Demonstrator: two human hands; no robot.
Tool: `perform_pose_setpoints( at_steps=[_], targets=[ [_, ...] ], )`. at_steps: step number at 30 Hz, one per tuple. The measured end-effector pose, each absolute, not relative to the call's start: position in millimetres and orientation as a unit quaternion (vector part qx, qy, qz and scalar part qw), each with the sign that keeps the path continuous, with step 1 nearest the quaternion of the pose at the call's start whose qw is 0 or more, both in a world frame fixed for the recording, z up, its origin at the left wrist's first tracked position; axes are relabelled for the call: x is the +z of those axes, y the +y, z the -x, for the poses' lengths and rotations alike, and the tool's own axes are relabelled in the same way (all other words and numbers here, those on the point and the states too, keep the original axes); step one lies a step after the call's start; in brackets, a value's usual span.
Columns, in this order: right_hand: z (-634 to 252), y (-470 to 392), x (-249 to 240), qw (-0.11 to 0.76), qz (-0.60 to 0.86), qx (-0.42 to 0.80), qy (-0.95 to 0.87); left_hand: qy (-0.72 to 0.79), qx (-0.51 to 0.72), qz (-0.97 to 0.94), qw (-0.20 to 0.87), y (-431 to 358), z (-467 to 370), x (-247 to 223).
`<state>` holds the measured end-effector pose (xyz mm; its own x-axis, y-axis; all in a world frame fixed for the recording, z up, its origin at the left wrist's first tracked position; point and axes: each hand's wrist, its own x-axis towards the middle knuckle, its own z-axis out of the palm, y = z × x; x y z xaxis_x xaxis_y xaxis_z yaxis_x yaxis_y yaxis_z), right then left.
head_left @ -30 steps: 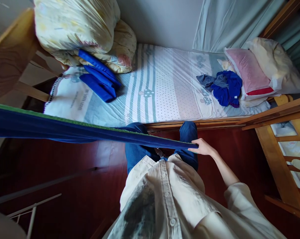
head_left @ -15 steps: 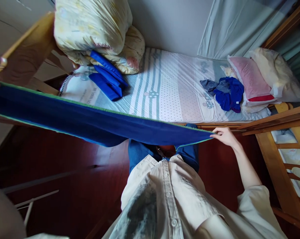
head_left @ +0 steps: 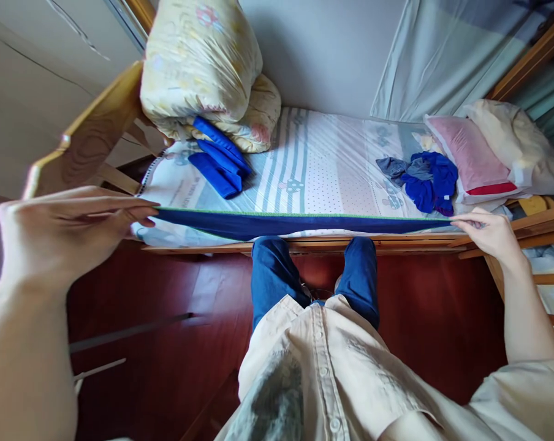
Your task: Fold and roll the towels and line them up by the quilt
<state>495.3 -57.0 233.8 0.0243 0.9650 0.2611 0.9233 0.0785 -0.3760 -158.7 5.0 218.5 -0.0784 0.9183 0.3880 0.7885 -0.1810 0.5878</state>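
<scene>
A long dark blue cloth with green edging (head_left: 277, 225) is stretched between my two hands over the front edge of the bed. My left hand (head_left: 79, 229) pinches its left end between thumb and fingers. At the other end, my right hand (head_left: 488, 229) pinches the corner. Folded bright blue cloths (head_left: 222, 162) lie on the left part of the mattress. A loose heap of blue and grey cloth (head_left: 426, 177) rests on the right part.
The bed (head_left: 327, 153) has a patterned sheet. A bundled quilt (head_left: 203, 61) stands at its left end, against a wooden end board (head_left: 97, 131). Pink and white pillows (head_left: 474, 153) lie at the right. A wooden rail (head_left: 543, 217) runs at the right.
My left hand has come into fuller view, moving right and down. The cloth now hangs nearly level, drawn into a narrower band. My right hand has shifted right and slightly up.
</scene>
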Motion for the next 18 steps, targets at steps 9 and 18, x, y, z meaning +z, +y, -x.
perform_pose_setpoints(
  at_steps=[9,18],
  targets=[
    [-509,-35,231,0.244,0.744,0.186,-0.594,0.626,0.414,-0.621,0.226,51,124,207],
    [-503,96,181,0.315,0.770,0.193,-0.520,0.632,0.405,-0.569,0.337,190,99,137]
  ],
)
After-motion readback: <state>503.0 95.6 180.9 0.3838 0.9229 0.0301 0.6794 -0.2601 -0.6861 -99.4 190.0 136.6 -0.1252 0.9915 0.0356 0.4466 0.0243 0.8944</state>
